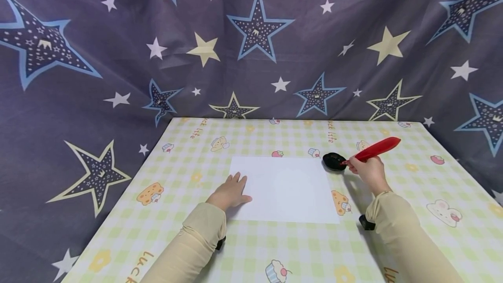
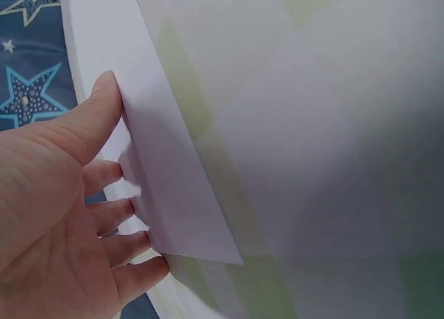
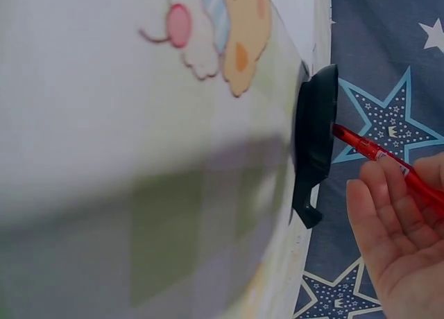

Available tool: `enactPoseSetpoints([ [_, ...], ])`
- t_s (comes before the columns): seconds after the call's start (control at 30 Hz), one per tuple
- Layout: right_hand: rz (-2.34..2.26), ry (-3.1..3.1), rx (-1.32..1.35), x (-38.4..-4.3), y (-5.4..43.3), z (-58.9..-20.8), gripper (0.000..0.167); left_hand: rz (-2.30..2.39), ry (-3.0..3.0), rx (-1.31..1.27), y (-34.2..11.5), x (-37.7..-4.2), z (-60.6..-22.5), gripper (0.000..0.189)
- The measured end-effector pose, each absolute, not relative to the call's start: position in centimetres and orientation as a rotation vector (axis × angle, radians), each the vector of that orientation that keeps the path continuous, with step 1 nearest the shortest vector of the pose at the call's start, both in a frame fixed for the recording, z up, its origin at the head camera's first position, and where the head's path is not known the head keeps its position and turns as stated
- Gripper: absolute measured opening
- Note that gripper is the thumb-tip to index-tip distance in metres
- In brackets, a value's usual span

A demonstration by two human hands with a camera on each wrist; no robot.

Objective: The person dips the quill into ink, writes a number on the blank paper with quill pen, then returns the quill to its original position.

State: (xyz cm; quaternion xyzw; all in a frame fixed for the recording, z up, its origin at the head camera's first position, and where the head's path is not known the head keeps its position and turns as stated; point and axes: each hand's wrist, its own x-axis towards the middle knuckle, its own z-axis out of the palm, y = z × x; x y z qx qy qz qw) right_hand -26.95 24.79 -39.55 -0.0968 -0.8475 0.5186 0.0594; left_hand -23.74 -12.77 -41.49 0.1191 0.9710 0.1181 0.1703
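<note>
A white sheet of paper (image 1: 288,191) lies flat on the checked tablecloth. My left hand (image 1: 231,192) rests on its left edge with the fingers spread; in the left wrist view, the left fingertips and thumb (image 2: 105,100) touch the paper (image 2: 173,187). My right hand (image 1: 369,173) pinches a red brush pen (image 1: 379,148), held slanting with its upper end to the right. The pen's dark tip (image 3: 338,130) is at the rim of a small black ink dish (image 1: 334,161). This dish (image 3: 316,128) has a short spout or handle and stands by the paper's upper right corner.
The tablecloth (image 1: 412,187) has green checks and printed cartoon figures. Behind and beside the table hangs a dark curtain (image 1: 275,77) with stars. Black wrist devices (image 1: 367,222) show under the sleeves.
</note>
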Motion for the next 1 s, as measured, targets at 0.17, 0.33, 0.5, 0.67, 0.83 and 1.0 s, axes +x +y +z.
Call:
enactPoseSetpoints([
  [0.17, 1.562, -2.533, -0.259, -27.0, 24.4, -39.1, 0.028, 0.328, 2.761, 0.34, -12.9, -23.7, -41.5, 0.07],
  [0.33, 1.557, -2.507, -0.222, -27.3, 23.7, -38.6, 0.027, 0.334, 2.758, 0.336, -12.9, -23.6, -41.4, 0.07],
  [0.5, 1.554, -2.492, -0.197, -27.8, 22.9, -38.0, 0.027, 0.33, 2.756, 0.332, -12.9, -23.6, -41.3, 0.069],
  [0.67, 1.563, -2.494, -0.217, -28.2, 22.2, -37.3, 0.027, 0.333, 2.75, 0.328, -12.9, -23.5, -41.1, 0.069],
  [0.83, 1.559, -2.498, -0.189, -28.5, 21.6, -36.7, 0.027, 0.327, 2.751, 0.327, -12.9, -23.5, -41.0, 0.069],
  [1.0, 1.545, -2.492, -0.165, -28.7, 20.9, -36.4, 0.027, 0.322, 2.752, 0.324, -12.9, -23.5, -41.0, 0.069],
])
